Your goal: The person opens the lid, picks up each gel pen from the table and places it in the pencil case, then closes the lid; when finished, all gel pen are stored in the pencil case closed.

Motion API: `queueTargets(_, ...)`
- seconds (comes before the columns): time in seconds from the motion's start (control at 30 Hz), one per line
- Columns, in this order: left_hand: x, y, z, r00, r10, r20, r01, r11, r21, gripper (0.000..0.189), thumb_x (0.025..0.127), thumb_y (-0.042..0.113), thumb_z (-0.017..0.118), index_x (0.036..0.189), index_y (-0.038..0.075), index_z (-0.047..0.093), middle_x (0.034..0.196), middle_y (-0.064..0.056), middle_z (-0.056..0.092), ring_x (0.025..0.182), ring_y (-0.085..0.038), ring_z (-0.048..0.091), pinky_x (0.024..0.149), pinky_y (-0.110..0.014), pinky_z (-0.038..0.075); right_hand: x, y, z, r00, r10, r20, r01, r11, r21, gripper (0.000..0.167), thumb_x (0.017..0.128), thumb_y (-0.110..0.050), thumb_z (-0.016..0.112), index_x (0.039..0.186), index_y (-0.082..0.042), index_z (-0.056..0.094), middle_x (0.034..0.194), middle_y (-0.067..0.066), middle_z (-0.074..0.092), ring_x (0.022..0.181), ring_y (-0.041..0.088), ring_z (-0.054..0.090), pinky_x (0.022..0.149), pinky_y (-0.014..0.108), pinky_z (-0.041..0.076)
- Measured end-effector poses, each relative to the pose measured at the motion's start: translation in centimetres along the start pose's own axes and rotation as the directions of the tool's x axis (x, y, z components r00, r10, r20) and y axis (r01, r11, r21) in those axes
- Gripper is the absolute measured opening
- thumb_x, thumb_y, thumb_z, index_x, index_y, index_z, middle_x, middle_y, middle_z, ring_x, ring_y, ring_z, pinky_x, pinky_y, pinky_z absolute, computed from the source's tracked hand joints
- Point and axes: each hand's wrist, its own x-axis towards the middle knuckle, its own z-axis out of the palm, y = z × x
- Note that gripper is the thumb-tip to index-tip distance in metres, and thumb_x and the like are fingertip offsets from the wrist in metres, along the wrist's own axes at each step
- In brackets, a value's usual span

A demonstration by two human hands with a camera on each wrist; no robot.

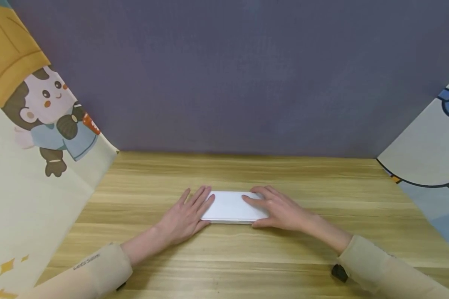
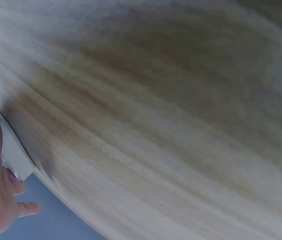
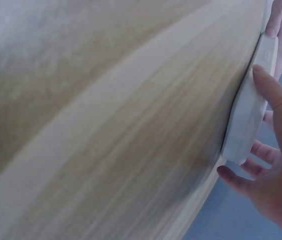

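Both hands lie flat on a white folded paper [image 1: 230, 206] in the middle of the wooden worktop [image 1: 247, 257]. The left hand [image 1: 187, 216] rests with straight fingers on the paper's 9 o'clock end. The right hand [image 1: 278, 207] presses with straight fingers on its 3 o'clock end, thumb at the near edge. A cartoon curtain [image 1: 41, 124] hangs at 9 o'clock.
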Motion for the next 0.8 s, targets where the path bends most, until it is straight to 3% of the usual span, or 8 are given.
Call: queueTargets(0.8,0.1,-0.2,-0.2,0.998,-0.053,0.031,0.058,0.98,-0.188,0.075,0.105,0.059,0.041,0.162,0.011,0.032,0.17,-0.015,0.028,0.156,-0.035,0.034,0.122,-0.058,0.038,-0.09,0.3,0.1,0.999,0.033,0.022,-0.034,0.999,0.03,0.085,0.084,-0.06,0.076,0.155,-0.023,0.047,0.153,0.018,0.051,0.137,0.037,0.054,0.112,0.055,0.05)
